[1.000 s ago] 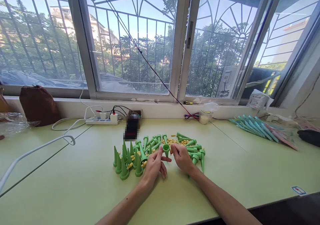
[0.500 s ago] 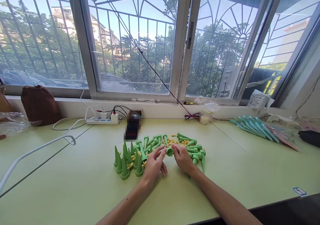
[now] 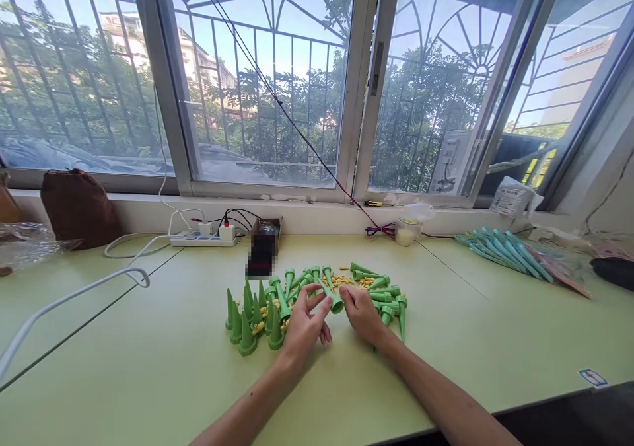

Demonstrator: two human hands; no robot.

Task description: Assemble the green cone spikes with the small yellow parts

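Note:
Between my two hands is a green hollow plastic watering spike [image 3: 337,304], its round open end turned towards me and its narrow end slanting away to the left. My left hand [image 3: 303,320] holds it from the left between thumb and fingers. At its right side, my right hand [image 3: 362,314] is closed with thumb and index finger against the rim; anything small within that pinch is hidden. Several green spikes [image 3: 247,337] stand point up to the left, some with small yellow pieces [image 3: 258,328] beside them. More spikes [image 3: 385,297] lie to the right and behind.
A heap of small yellow parts [image 3: 341,279] lies behind my hands on the pale green table [image 3: 148,380]. Farther back are a pixelated dark object [image 3: 261,256], a power strip [image 3: 205,238] and a jar [image 3: 407,232]. Teal packets [image 3: 510,254] lie right; a white cable [image 3: 74,297] arches left.
The held spike has tilted, so its side now shows and its open end points lower and to the right. My left fingers have shifted slightly; my right hand stays nearly in place.

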